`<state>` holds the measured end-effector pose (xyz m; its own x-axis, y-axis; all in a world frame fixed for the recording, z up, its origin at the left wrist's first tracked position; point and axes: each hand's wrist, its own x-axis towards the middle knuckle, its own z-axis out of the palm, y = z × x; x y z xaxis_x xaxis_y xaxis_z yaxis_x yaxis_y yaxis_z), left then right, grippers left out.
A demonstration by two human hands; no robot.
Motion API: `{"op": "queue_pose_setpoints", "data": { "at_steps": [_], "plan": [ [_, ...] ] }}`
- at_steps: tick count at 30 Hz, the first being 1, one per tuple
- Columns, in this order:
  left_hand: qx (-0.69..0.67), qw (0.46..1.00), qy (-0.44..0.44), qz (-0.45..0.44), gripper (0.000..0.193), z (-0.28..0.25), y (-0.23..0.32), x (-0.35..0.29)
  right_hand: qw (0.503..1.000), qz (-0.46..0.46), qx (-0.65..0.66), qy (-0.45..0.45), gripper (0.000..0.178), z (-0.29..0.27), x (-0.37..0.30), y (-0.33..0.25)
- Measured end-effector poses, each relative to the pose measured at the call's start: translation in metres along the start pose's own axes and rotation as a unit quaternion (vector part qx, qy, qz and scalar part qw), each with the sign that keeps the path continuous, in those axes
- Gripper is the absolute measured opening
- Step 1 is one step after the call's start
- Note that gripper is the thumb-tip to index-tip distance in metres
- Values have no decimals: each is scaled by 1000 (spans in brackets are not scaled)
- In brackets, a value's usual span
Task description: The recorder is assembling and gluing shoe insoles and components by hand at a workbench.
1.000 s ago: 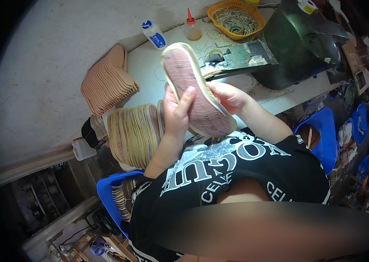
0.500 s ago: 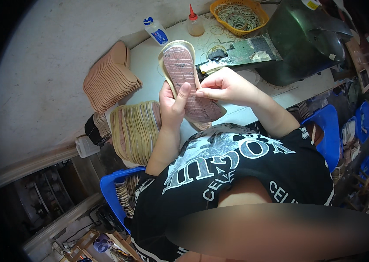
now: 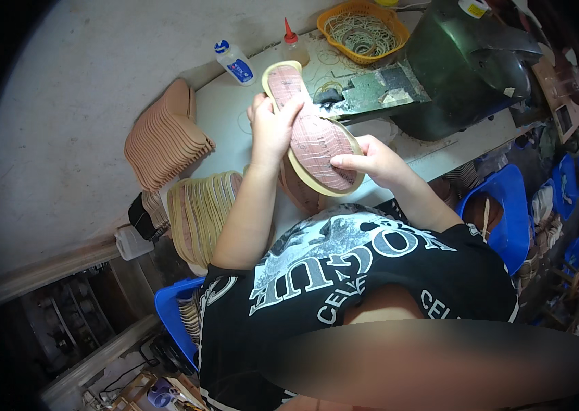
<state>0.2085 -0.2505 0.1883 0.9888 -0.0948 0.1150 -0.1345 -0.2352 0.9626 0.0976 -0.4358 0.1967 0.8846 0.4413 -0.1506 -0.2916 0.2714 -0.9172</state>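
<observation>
A shoe insole (image 3: pixel 314 147), pinkish-brown with pale cross lines and a cream edge, is held up between my two hands over the near side of the table. My left hand (image 3: pixel 276 127) grips its narrower middle, thumb on the lined face and fingers behind. Around the wide lower end, my right hand (image 3: pixel 371 162) is closed, with its thumb pressed on the face and its fingers mostly hidden underneath. Another pinkish insole piece (image 3: pixel 297 188) shows partly below the held one, near my shirt. Close behind the insole stands a green machine's flat arm (image 3: pixel 378 89).
Stacked cream-edged insoles (image 3: pixel 202 216) and tan insoles (image 3: pixel 166 137) stand at the left. A white-and-blue bottle (image 3: pixel 234 63), a red-tipped squeeze bottle (image 3: pixel 294 46) and an orange basket (image 3: pixel 363 33) of cords line the back. The green machine body (image 3: pixel 464 72) fills the right; blue chairs (image 3: pixel 501 216) stand beside me.
The insole has turned more of its wide end into view. My left hand has moved up along it, and my right hand has gone from its middle edge down to the wide end.
</observation>
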Motion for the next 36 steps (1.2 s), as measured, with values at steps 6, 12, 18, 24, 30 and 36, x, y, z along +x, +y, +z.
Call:
{"op": "queue_pose_setpoints", "data": {
  "at_steps": [6, 12, 18, 24, 30, 36],
  "plan": [
    [53, 999, 7, 9, 33, 15, -1, 3, 996, 6, 54, 69, 31, -4, -7, 3],
    [22, 999, 10, -47, 34, 14, -2, 12, 982, 113, 151, -4, 35, 7, -16, 11],
    [-99, 984, -49, -138, 33, 5, -9, 28, 978, 62, 187, 67, 35, 32, -7, 12],
    [68, 990, -75, -100, 59, -7, -17, 42, 961, 38, 252, 111, 31, 44, 8, 11],
    [208, 883, -331, 260, 61, -33, 21, 77, 956, 23, 264, 123, 31, 48, 32, 3],
    [274, 826, -449, 204, 48, -38, 38, 92, 960, 20, 235, 152, 34, 49, 42, -4]
  ]
}}
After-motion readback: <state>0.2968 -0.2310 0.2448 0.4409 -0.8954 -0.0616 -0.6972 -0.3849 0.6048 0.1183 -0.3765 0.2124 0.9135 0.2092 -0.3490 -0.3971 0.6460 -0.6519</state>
